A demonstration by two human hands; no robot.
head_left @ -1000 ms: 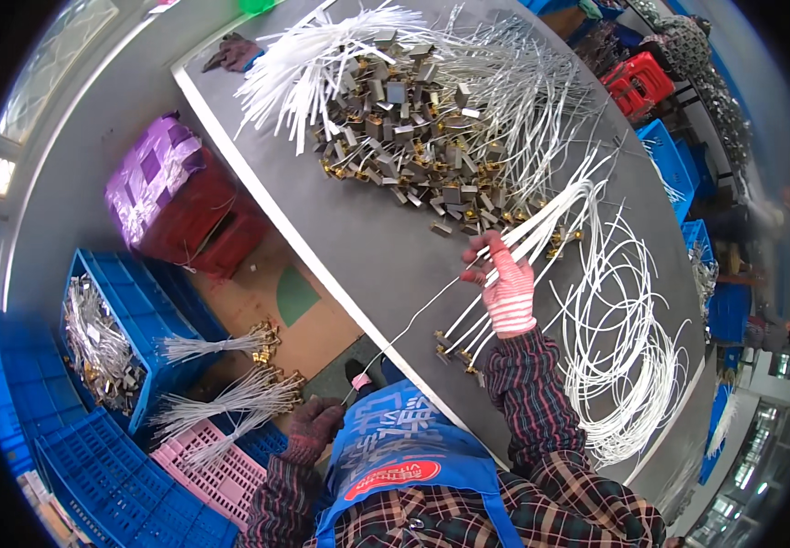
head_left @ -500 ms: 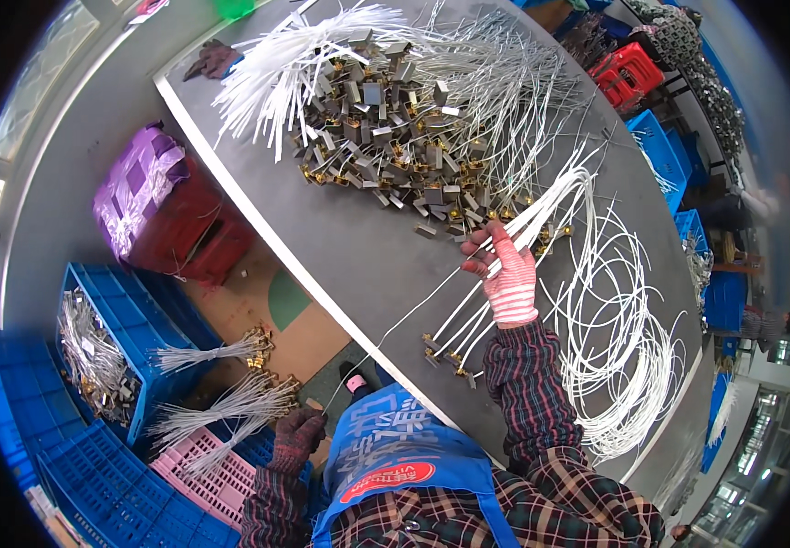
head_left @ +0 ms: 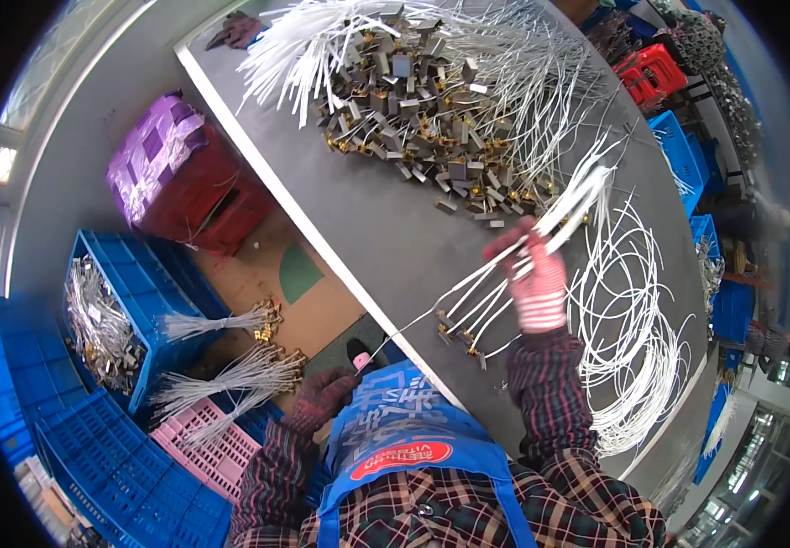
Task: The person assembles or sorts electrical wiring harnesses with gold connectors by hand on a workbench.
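Observation:
My right hand, in a red-and-white striped glove, is closed around a bundle of white wires above the grey table. The wires' ends with small brass-coloured fittings hang down toward me below this hand. One wire runs from the bundle across the table's edge to my left hand. That hand, in a dark red glove, is closed on the wire beside my blue apron; its fingertips are partly hidden. To the right of my right hand lies a large loose coil of white wires.
Farther back on the table lies a heap of grey metal blocks with brass parts and white wires. A dark glove rests at the far corner. Blue crates, a pink crate, tied wire bundles and a purple-covered red stool stand left.
My left hand has moved right and slightly up, closer to the apron and table edge. My right hand has shifted slightly, still with the bundle. The whole view has moved a little.

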